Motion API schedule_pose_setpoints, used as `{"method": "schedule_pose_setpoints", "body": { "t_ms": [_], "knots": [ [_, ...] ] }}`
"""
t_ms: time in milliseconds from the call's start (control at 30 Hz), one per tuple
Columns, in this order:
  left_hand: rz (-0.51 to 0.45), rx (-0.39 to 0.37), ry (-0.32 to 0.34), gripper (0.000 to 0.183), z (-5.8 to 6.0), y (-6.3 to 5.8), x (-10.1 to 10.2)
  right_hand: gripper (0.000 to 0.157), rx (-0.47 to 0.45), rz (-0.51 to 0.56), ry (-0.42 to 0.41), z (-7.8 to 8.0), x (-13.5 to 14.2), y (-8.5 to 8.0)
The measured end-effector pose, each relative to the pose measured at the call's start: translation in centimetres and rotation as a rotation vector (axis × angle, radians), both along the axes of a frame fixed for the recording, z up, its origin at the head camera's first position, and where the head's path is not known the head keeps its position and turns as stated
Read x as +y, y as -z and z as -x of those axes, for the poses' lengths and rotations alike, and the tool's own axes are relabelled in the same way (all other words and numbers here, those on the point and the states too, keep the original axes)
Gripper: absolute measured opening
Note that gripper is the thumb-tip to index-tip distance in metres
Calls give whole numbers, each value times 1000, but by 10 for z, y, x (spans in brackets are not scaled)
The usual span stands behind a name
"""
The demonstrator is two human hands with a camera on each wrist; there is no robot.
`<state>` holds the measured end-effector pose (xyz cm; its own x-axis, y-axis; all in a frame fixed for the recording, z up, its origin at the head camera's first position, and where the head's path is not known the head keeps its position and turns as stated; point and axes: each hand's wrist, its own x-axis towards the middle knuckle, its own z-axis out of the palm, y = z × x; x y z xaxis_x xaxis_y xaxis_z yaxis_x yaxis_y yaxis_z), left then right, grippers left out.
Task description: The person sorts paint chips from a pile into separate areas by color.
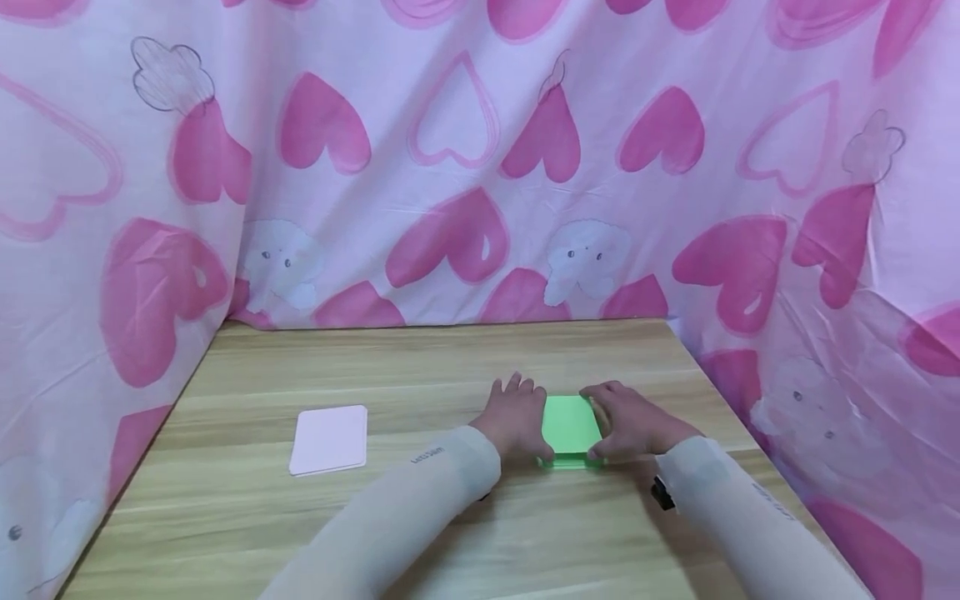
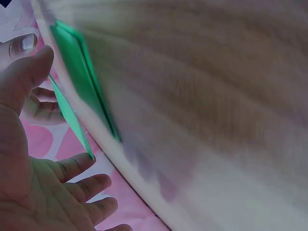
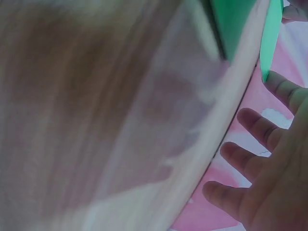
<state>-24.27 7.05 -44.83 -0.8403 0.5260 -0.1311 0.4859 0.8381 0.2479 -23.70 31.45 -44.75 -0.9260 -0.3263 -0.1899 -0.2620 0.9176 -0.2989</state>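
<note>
Between both hands, a square green card (image 1: 571, 422) is held up above a low stack of green cards (image 1: 572, 464) on the table. My left hand (image 1: 513, 418) grips its left side, thumb at the near corner and index fingertip at the far one. My right hand (image 1: 636, 423) holds the right side the same way. In the left wrist view a gap shows between the lifted card (image 2: 70, 118) and the stack (image 2: 79, 70). The right wrist view has the card (image 3: 271, 41) at the index fingertip, the other fingers spread apart.
A small stack of pale pinkish-white cards (image 1: 328, 439) lies on the left part of the wood-grain table (image 1: 420, 358). A pink curtain (image 1: 450, 167) printed with hearts hangs along the back and both sides of the table.
</note>
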Motion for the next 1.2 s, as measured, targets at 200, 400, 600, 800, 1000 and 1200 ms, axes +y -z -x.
{"method": "schedule_pose_setpoints", "body": {
  "t_ms": [200,400,600,800,1000,1200],
  "knots": [
    [-7,-40,-17,97,-4,8,1,103,-18,-31,-17,-2,-3,8],
    [7,-62,-26,99,-7,10,-2,101,23,-65,-51,-4,-9,13],
    [-1,-85,-18,101,-6,14,-3,103,25,-59,-47,-5,-11,14],
    [-7,-86,-21,102,-5,15,-4,103,40,-39,-72,-5,-11,14],
    [2,-84,-12,102,-7,14,-5,103,18,-18,-68,-6,-9,17],
    [-33,-85,-21,105,-4,17,-10,107,-11,1,-40,-7,-13,20]
  ]
}}
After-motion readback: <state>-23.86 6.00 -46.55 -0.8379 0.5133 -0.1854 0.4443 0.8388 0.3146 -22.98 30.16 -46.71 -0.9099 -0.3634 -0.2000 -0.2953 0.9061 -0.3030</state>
